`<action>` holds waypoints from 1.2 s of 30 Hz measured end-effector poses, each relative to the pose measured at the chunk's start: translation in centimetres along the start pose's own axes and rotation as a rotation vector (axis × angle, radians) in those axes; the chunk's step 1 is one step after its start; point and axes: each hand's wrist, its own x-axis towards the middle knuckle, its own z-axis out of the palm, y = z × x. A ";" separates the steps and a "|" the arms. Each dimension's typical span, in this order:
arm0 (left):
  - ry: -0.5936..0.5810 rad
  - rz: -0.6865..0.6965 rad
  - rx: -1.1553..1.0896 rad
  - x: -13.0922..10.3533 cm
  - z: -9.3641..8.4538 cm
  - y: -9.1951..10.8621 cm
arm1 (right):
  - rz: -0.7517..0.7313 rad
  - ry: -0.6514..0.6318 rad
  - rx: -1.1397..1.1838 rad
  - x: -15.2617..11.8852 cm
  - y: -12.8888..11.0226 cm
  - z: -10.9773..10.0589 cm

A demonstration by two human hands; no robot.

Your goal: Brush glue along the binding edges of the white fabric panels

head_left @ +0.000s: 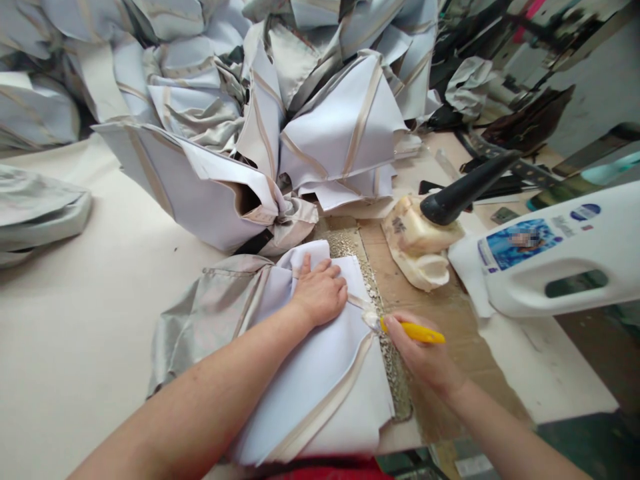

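Observation:
My left hand [320, 292] lies flat with its fingers out on a white sewn bag piece [320, 373] with beige tape along its seams. Grey lining cloth [205, 320] spills from that piece to the left. In my right hand [420, 350] is a small brush with a yellow handle [425, 333]. Its whitish bristles touch the right edge of the white piece. Under that edge runs a narrow strip [397, 373] crusted with dried glue.
Many similar white pieces [340, 127] with grey lining are heaped at the back. To the right, a glue-coated container [420, 233] holds a black handle [465, 190] on brown cardboard [445, 373]. A large white jug [560, 253] lies beside it.

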 end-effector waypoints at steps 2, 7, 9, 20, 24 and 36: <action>0.006 -0.006 -0.003 0.0 0.1 0.0 | 0.001 -0.036 0.000 -0.6 -0.4 -0.4; 0.028 -0.010 0.022 0.1 0.3 0.0 | -0.011 0.102 0.038 1.7 -0.9 0.1; 0.029 -0.012 0.027 0.1 0.3 0.1 | -0.006 0.079 0.047 1.7 -0.8 0.4; 0.008 -0.017 0.024 0.1 0.3 0.2 | 0.103 0.058 0.081 -2.6 -1.1 -0.3; 0.009 -0.019 0.034 0.1 0.4 0.2 | 0.153 0.006 0.072 -4.5 -0.2 -0.4; 0.033 -0.012 0.042 0.2 0.8 0.2 | 0.048 0.147 -0.021 -4.2 0.3 0.8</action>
